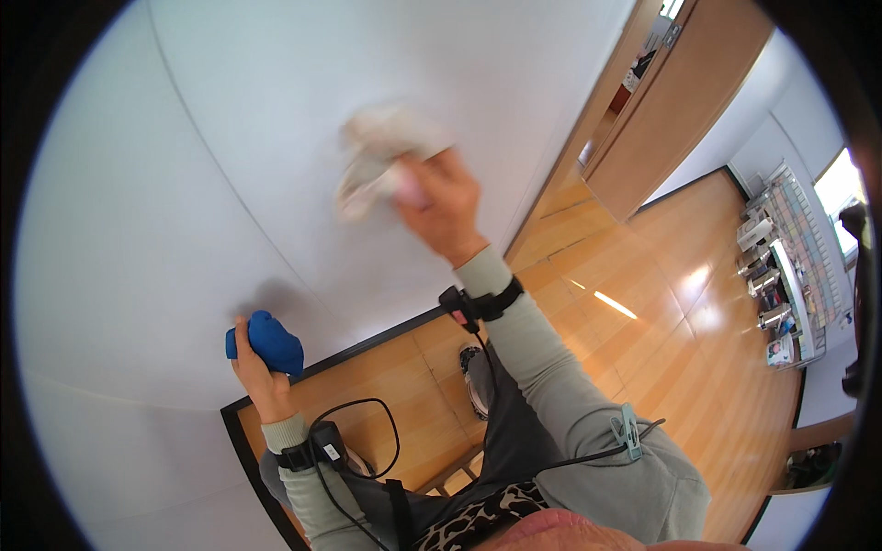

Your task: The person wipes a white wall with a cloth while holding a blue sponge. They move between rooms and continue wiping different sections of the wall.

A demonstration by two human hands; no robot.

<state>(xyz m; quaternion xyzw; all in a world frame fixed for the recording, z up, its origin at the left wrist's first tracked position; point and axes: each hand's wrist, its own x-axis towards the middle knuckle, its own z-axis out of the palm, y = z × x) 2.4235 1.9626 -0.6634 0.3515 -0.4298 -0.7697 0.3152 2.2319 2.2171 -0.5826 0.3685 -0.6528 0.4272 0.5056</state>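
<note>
A pale cloth (375, 155), blurred, is bunched in my right hand (444, 203) against or close to the white wall panel (275, 124). The fingers are closed around the cloth, and something pink shows at their tips. Lower left, my left hand (258, 379) grips a blue cloth-like bundle (274, 344), with the thumb or a finger laid across it. This hand is near the wall, above its dark skirting. Both wrists wear black straps with small devices and cables.
A wooden door (682, 103) stands ajar at the upper right. A shelf rack (796, 296) with pots and containers is at the far right. Dark skirting (393, 337) borders the wood-look floor (648, 330). A cable (396, 420) loops near my left forearm, and a clip (627, 432) holds another on my right sleeve.
</note>
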